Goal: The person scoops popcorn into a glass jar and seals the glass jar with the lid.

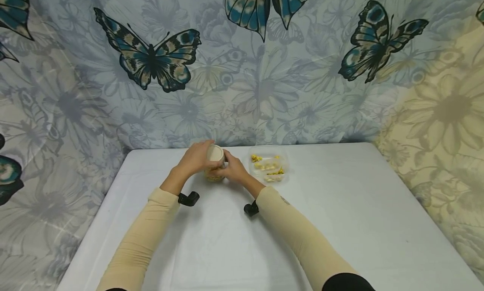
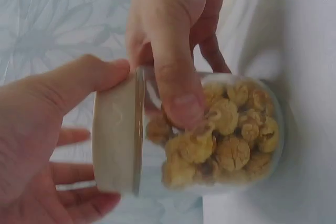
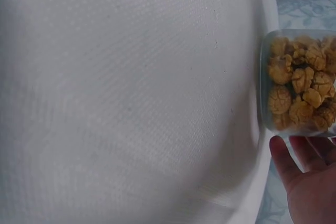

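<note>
A clear jar (image 2: 231, 153) of golden-brown popcorn stands near the table's back edge, topped by a cream lid (image 1: 215, 153). My left hand (image 1: 194, 158) grips the lid from the left; in the left wrist view its thumb lies along one side and its fingers along the other. My right hand (image 1: 235, 169) holds the jar's body from the right, with the thumb pressed on the glass just below the lid. The lid sits on the jar with no gap showing. Fingers of the right hand (image 3: 315, 190) touch the jar's side in the right wrist view.
Right of the jar, a clear plastic divided container (image 1: 284, 160) holds yellow and pale pieces. A white cloth covers the table (image 1: 211, 249). Right behind the table's back edge hangs a butterfly-patterned fabric backdrop (image 1: 264, 110).
</note>
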Demonstrator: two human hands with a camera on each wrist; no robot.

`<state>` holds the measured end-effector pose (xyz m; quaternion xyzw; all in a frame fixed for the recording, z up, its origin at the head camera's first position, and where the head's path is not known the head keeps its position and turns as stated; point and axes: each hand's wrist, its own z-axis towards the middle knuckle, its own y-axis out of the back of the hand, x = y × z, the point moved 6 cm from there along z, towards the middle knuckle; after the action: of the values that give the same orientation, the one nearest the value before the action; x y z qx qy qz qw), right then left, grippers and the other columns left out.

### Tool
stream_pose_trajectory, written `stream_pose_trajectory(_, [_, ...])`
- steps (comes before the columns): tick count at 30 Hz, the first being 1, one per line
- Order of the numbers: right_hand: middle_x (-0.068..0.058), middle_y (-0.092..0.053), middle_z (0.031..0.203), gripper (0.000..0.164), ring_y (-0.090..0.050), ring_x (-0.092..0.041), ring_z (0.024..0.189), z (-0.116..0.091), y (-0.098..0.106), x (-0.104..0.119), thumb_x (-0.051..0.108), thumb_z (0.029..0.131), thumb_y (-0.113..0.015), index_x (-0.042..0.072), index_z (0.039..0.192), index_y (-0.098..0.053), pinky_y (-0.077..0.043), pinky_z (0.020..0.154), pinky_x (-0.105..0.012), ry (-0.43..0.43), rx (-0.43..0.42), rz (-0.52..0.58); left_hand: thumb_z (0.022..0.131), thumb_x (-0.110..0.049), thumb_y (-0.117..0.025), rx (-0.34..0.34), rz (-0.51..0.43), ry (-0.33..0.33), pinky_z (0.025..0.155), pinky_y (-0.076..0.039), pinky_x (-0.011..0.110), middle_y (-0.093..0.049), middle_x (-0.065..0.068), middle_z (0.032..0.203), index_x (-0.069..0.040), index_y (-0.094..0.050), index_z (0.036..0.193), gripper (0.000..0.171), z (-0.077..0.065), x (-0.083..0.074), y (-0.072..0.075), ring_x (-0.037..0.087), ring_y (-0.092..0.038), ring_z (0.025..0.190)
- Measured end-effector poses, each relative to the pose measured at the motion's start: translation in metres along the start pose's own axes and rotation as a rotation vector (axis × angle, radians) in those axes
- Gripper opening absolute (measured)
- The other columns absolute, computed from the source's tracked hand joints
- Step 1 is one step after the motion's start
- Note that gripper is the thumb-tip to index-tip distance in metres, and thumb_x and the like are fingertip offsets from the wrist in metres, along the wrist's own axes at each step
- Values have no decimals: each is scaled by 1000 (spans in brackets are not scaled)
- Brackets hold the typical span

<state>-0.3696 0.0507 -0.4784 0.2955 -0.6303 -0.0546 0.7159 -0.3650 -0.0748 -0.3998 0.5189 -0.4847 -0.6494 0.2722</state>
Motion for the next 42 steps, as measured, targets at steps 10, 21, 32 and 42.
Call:
stream_pose_trajectory(10, [-5,-55,141,83,-51,-24,130,-1,2,0,35,80,-80,21,149,-36,-43,108,-48,-3,2,-4,81,-42,-78,43,-116,-48,92,-49,53,-53,14,139,-17,-39,149,82,0,21,-4,35,-51,119])
stream_pose_trajectory(21, [-4,-52,144,85,-48,-24,134,2,0,0,33,80,-81,22,150,-34,-41,110,-49,14,15,-2,79,-38,-81,-5,-274,-55,95,-48,53,-49,15,137,-17,-44,144,78,-5,33,-5,34,-51,119])
stream_pose_trajectory(32, [-3,-50,147,82,-46,-26,136,3,-2,-3,31,80,-80,23,149,-37,-39,111,-53,-10,15,31,80,-33,-81,-173,-375,-78,101,-45,55,-47,17,141,-8,-41,146,81,-14,41,-19,37,-49,125])
stream_pose_trajectory(42, [-5,-46,150,80,-45,-28,138,0,0,-6,27,84,-77,19,151,-33,-40,111,-51,-24,6,28,81,-31,-80,-194,-409,-72,102,-44,57,-48,19,139,-6,-37,147,83,-14,39,-26,40,-47,125])
